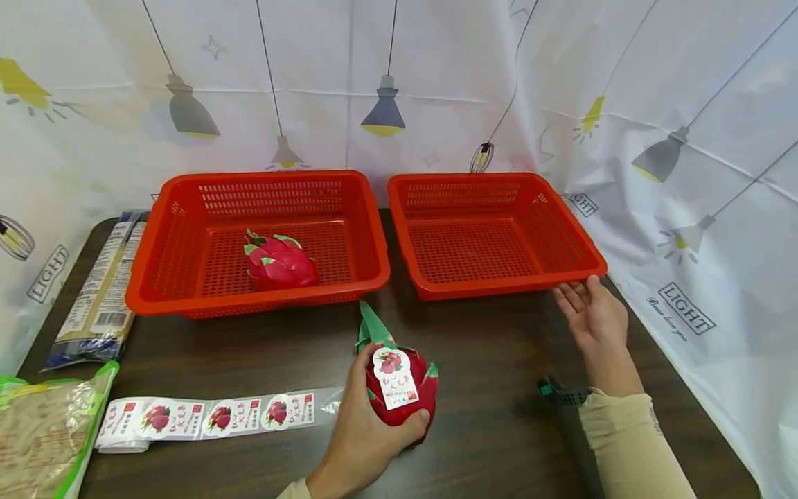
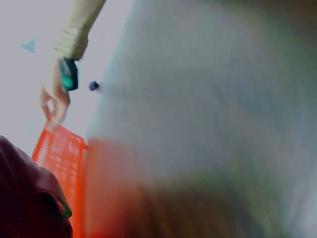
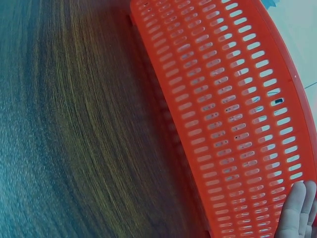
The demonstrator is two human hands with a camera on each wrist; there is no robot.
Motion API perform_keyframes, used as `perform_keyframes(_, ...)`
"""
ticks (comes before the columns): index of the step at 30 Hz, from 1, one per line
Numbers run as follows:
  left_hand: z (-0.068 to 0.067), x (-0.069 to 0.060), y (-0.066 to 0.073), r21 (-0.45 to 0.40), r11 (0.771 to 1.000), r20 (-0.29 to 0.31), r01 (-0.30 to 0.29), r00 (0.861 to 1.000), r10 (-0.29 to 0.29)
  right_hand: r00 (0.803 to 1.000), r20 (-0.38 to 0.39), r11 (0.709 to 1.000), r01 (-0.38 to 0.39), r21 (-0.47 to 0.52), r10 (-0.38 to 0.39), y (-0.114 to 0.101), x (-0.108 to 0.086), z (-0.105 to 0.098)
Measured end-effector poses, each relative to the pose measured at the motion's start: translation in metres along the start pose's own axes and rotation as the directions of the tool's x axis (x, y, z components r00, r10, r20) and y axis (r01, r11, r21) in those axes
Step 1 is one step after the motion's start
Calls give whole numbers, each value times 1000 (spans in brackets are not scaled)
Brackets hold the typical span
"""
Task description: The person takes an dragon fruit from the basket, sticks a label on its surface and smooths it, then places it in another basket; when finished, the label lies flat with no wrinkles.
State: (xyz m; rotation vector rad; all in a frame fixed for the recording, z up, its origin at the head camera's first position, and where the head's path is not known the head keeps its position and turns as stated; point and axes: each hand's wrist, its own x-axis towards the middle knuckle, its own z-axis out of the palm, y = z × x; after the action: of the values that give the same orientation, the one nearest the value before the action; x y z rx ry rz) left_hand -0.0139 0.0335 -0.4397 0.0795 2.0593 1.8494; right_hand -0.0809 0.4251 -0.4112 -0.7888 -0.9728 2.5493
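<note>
My left hand (image 1: 370, 433) grips a dragon fruit (image 1: 425, 398) above the table, thumb on its near side. A white label (image 1: 396, 388) with a dragon fruit picture lies on its upper face, and a long green leaf tip points up and away. In the left wrist view the dark fruit (image 2: 29, 193) fills the lower left corner. At the near right corner of the right red basket (image 1: 511, 283), my right hand (image 1: 595, 319) touches the rim from below. Its fingers (image 3: 292, 213) lie fairly straight against the slotted wall in the right wrist view.
Another dragon fruit (image 1: 280, 263) lies in the left red basket (image 1: 255, 301). A strip of dragon fruit labels (image 1: 208, 417) runs along the table left of my left hand. Two filled packages, one blue-and-gold (image 1: 102, 298) and one green-edged (image 1: 52, 433), lie at the left edge.
</note>
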Motion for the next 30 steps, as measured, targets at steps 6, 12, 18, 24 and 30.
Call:
perform_keyframes(6,-2,-23,30,-163,983,82,86,994,-74,1000,7,1000,-1,8,1,-2,-1,-2)
perform_keyframes(12,3,-23,67,-237,964,91,-122,985,147,1000,16,1000,0,6,0,-2,-2,-4)
perform_keyframes(18,21,23,112,-124,918,104,-376,916,389,1000,23,1000,16,-16,-15,-5,-4,-9)
perform_keyframes(24,63,107,145,33,907,111,-419,904,413,998,35,995,51,-85,-48,2,-7,-9)
perform_keyframes(30,105,170,153,125,955,58,-269,963,264,994,67,978,94,-188,-82,8,-9,-4)
